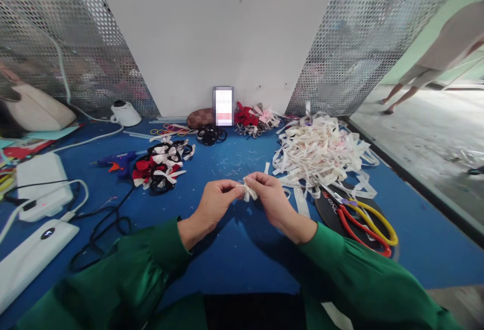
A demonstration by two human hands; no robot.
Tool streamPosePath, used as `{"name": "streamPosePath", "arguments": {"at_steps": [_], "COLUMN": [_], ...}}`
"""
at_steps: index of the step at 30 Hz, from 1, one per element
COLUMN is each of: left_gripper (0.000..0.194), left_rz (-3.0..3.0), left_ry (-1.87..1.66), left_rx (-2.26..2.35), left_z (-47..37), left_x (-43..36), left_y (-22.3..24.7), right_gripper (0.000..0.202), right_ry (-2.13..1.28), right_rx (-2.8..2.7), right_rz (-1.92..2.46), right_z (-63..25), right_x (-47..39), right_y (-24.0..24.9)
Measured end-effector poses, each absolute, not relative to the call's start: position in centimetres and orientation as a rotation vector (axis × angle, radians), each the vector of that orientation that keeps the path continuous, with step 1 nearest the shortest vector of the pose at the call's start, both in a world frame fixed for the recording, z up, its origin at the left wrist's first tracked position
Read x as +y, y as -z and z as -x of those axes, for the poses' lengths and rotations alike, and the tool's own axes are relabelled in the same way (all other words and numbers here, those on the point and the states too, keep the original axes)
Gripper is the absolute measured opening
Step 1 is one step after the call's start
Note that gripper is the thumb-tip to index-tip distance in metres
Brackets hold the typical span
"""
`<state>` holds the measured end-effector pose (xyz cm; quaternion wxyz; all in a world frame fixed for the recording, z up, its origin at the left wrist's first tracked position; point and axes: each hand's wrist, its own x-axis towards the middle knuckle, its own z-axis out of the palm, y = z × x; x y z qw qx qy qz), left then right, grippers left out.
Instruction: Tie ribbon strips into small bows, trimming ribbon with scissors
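Between my two hands, over the middle of the blue table, is a small cream ribbon bow (248, 192). My left hand (215, 204) pinches its left side between thumb and forefinger. On its right side, the thumb and fingers of my right hand (274, 201) are closed too. The bow's centre is partly covered by my fingertips. Just right of my right hand, loose white ribbon strips (301, 201) lie on the table, trailing from a big tangled ribbon pile (321, 151).
Scissors (363, 224) with red and yellow handles rest on a black mat (327, 209) at right. At left are finished bows (161, 163), a blue glue gun (119, 162), cables and a white power strip (40, 244). A phone (223, 106) leans against the white board (219, 42). A person (440, 52) stands far right.
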<state>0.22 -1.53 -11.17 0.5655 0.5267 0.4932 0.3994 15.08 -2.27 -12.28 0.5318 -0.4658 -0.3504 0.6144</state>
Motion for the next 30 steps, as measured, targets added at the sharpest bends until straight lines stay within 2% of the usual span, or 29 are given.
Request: {"name": "streamPosePath", "arguments": {"at_steps": [6, 16, 21, 27, 30], "left_gripper": [0.019, 0.031, 0.026, 0.032, 0.033], "left_rz": [-1.072, -1.022, -0.969, -0.687, -0.683], "left_ry": [-1.084, -1.013, -1.023, -0.906, -0.928], "left_rx": [1.198, 1.18, 1.17, 0.913, 0.966], "left_z": [-0.19, 0.0, 0.0, -0.15, -0.15], "left_x": [-1.43, -1.13, -1.0, -1.16, -1.01], "left_y": [11.43, 11.65, 11.72, 11.82, 11.85], "right_gripper": [0.04, 0.027, 0.021, 0.029, 0.034], "right_ry": [-1.373, -1.359, -1.291, -1.61, -1.601], "right_rx": [-0.809, -0.983, -1.099, -0.85, -0.83], "right_rz": [1.133, 1.182, 1.182, 1.003, 1.02], "right_z": [-15.75, -15.52, -15.64, -15.42, -15.38], "right_x": [-1.71, -1.87, -1.9, -1.98, -1.88], "right_y": [11.76, 12.23, 12.01, 12.0, 12.07]}}
